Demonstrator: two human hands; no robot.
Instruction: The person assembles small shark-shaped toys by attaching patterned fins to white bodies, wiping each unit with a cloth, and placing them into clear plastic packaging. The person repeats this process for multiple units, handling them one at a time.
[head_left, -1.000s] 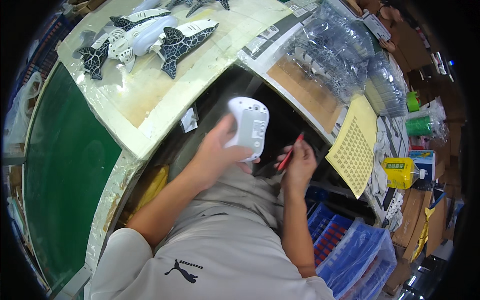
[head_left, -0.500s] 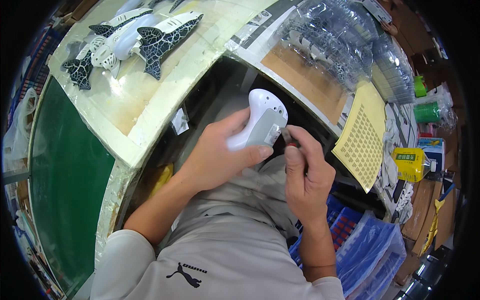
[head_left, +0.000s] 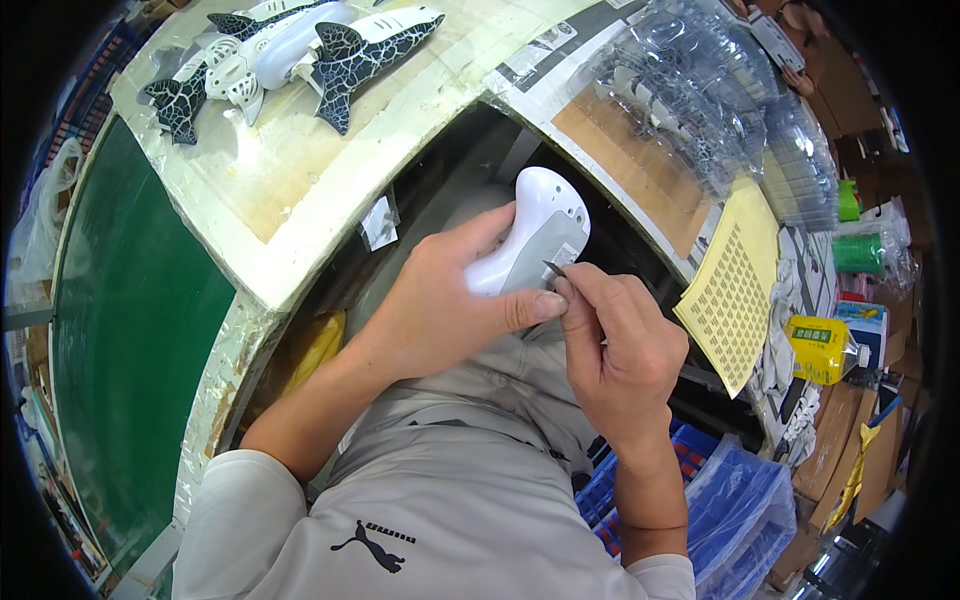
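Observation:
My left hand (head_left: 440,290) is closed around a white, rounded plastic housing (head_left: 545,192) that looks like a remote controller. A grey panel (head_left: 532,248) covers the housing's facing side, and several small holes show near its top end. On the panel's right part sits a small white label (head_left: 562,258). Between the thumb and fingers of my right hand (head_left: 625,340) is a small dark pointed tool (head_left: 556,270), its tip at the label. Most of the tool is hidden by the fingers, so its kind cannot be made out. Both hands are above my lap.
White toys with black crackle-patterned fins (head_left: 365,60) lie on the table at upper left. Clear plastic blister shells (head_left: 690,90) are piled at upper right, above a yellow label sheet (head_left: 735,290). A yellow bottle (head_left: 820,350), a blue crate (head_left: 600,495) and a green surface (head_left: 130,330) surround me.
The tool in my right hand has turned, and its dark tip now points up-left at the label. The surroundings have shifted slightly in view.

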